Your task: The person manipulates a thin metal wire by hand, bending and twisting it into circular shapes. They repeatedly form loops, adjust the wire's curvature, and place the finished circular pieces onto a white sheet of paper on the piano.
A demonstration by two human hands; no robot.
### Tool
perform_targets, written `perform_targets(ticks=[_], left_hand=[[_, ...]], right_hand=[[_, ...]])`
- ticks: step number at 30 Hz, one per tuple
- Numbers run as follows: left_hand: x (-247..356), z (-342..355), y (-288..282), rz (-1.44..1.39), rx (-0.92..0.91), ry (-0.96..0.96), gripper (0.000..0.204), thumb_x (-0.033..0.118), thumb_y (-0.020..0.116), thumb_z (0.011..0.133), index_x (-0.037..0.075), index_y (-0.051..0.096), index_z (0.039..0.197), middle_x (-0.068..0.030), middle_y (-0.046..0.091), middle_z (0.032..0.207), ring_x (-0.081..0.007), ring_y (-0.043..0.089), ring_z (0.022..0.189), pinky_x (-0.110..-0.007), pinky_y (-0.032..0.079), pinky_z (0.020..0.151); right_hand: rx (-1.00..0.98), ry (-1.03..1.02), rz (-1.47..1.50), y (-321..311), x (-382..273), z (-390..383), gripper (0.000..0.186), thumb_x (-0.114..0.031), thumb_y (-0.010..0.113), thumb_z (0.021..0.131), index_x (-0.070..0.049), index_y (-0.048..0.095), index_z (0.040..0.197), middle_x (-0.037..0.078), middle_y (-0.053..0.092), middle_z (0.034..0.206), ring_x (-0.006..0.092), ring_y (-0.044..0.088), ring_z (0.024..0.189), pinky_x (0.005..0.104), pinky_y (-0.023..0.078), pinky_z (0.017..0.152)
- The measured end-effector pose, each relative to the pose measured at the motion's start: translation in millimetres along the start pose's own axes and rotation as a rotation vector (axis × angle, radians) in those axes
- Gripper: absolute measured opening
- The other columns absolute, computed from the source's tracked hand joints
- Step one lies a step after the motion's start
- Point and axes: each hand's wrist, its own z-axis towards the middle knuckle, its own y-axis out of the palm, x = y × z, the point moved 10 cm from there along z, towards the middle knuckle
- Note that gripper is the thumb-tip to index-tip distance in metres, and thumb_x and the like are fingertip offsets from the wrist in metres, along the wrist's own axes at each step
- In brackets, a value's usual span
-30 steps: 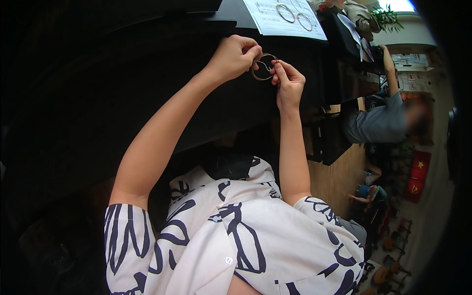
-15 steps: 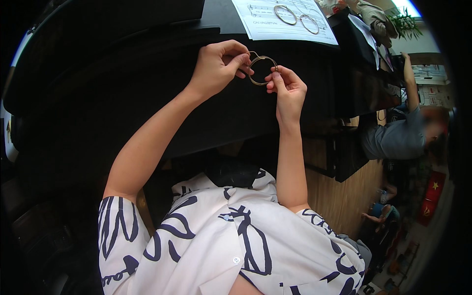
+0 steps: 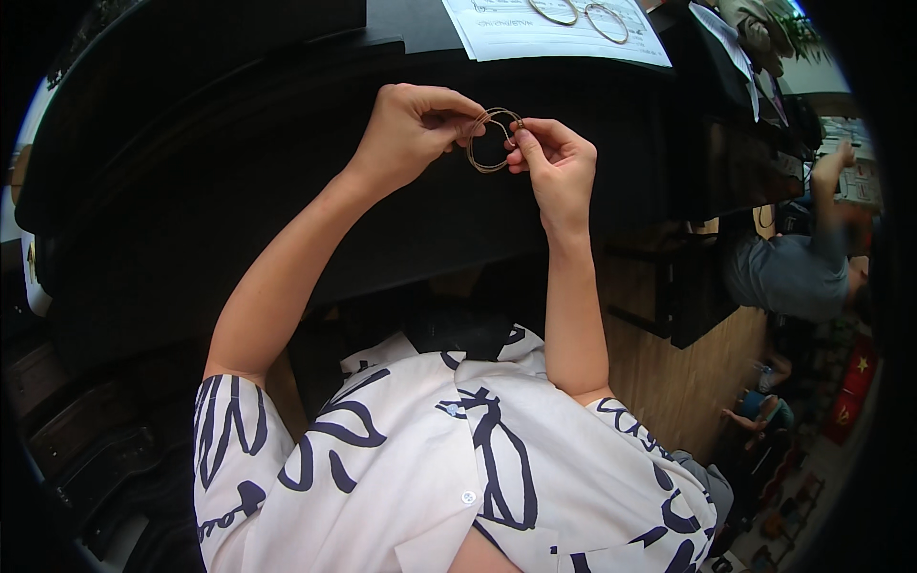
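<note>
This appears to be a shared music room; whether a classroom, a studio or an instrument shop cannot be told. At one o'clock, white paper sheets printed with music staves (image 3: pixel 573 48) lie on a broad black tabletop (image 3: pixel 287 124). Toward four o'clock, beyond a brown wood-plank floor (image 3: pixel 659 382), small orange-brown guitar-like shapes (image 3: pixel 776 523) stand in dim light. Others share the space: a person in a grey-blue short-sleeved top (image 3: pixel 793 277) at three o'clock and a person in a teal top (image 3: pixel 772 413) nearer four. Red rectangular hangings with yellow emblems (image 3: pixel 850 392) give the far wall an institutional look.
</note>
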Motion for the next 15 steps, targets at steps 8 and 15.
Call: perform_targets(ticks=[8, 15], left_hand=[[-0.6, 1.7, -4.3, -0.113, 0.053, 0.005, 0.025, -0.005, 0.061, 0.092, 0.001, 0.072, 0.114, -0.0111, 0.074, 0.091, -0.0155, 0.072, 0.081, -0.027, 0.060, 0.073], [24.8, -1.4, 2.1, 0.330, 0.012, 0.227, 0.022, 0.000, 0.072, 0.087, 0.006, 0.075, 0.108, -0.0090, 0.072, 0.090, -0.0179, 0.071, 0.079, -0.027, 0.058, 0.069]], right_hand=[[0.039, 0.031, -0.081, -2.1, 3.2, 1.2, 0.011, -0.001, 0.067, 0.091, 0.007, 0.071, 0.097, 0.009, 0.071, 0.075, 0.0100, 0.067, 0.060, 0.0210, 0.056, 0.056], [0.077, -0.036, -0.146, -0.8, -1.0, -0.2, 0.009, -0.001, 0.067, 0.089, 0.006, 0.071, 0.093, 0.007, 0.070, 0.071, 0.0090, 0.067, 0.058, 0.0208, 0.055, 0.053]])
